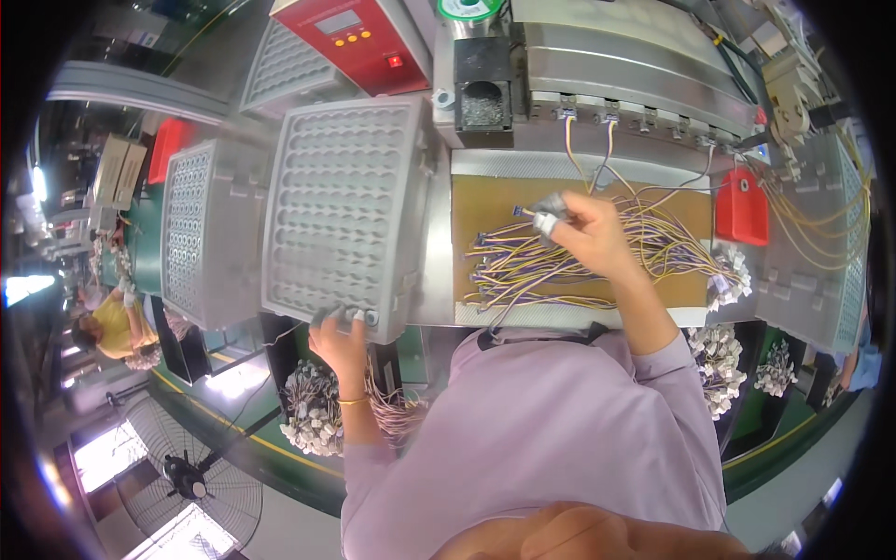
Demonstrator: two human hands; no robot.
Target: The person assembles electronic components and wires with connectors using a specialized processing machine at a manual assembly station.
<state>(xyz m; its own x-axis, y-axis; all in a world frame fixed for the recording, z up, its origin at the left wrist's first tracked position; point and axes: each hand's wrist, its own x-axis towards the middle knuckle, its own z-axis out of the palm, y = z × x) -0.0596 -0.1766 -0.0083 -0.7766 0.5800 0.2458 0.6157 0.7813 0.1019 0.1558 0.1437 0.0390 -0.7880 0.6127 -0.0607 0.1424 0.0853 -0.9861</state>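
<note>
My right hand (590, 231) is above the brown work mat, its covered fingertips pinched around a thin cable. From that pinch a small blue-and-white connector (518, 212) sticks out to the left. Below it lies a bundle of yellow, white and purple cables (560, 271), with white plugs gathered at its right end. My left hand (341, 345) is at the near right corner of a grey moulded tray (345, 196), fingers bent together on the tray. Beside those fingertips sits a small round part (372, 318); whatever they hold is hidden.
Behind the mat runs a metal fixture (644, 70) with cables plugged into its front. A red box with a display (359, 37) and a solder spool (469, 9) stand at the back. A red bin (742, 207) is on the right. Another tray (191, 233) stands left.
</note>
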